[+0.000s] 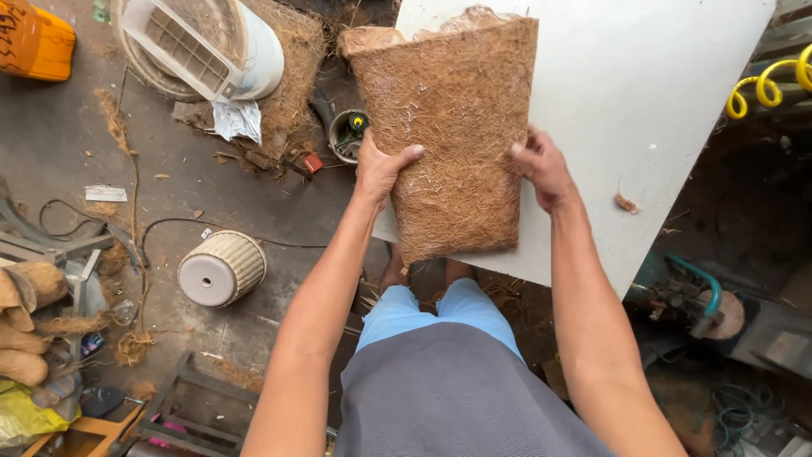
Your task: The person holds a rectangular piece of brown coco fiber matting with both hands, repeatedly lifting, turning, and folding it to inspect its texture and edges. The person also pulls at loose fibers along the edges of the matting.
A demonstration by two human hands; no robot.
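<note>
The coir mat (452, 135) lies flat on the white board (643, 101), its narrow end hanging a little past the board's near edge. It looks already cut to a tapered shape and pressed flat, so I judge the shaping well along; the far end at 12 o'clock shows a second layer or fold peeking out, and the edges are ragged, so trimming or joining may remain. Whether it is one sheet or two stacked, I cannot tell.

The left hand (381, 169) grips the mat's left edge at 9 o'clock, thumb lying on top of the fibre and fingers curled out of sight beneath. The right hand (541, 169) holds the opposite edge at 3 o'clock, thumb on top, fingers folded under or against the board. Both forearms reach straight forward from 6 o'clock, elbows slightly bent, wrists level, the hands set apart by the mat's width.

Around it: a coir scrap (627, 203) on the board at 4 o'clock from the mat, a ribbed pot (222, 268) on its side on the floor at 8 o'clock, a tin (347, 135) of small items just left of the mat, and a yellow coiled hose (765, 85) at 2 o'clock
</note>
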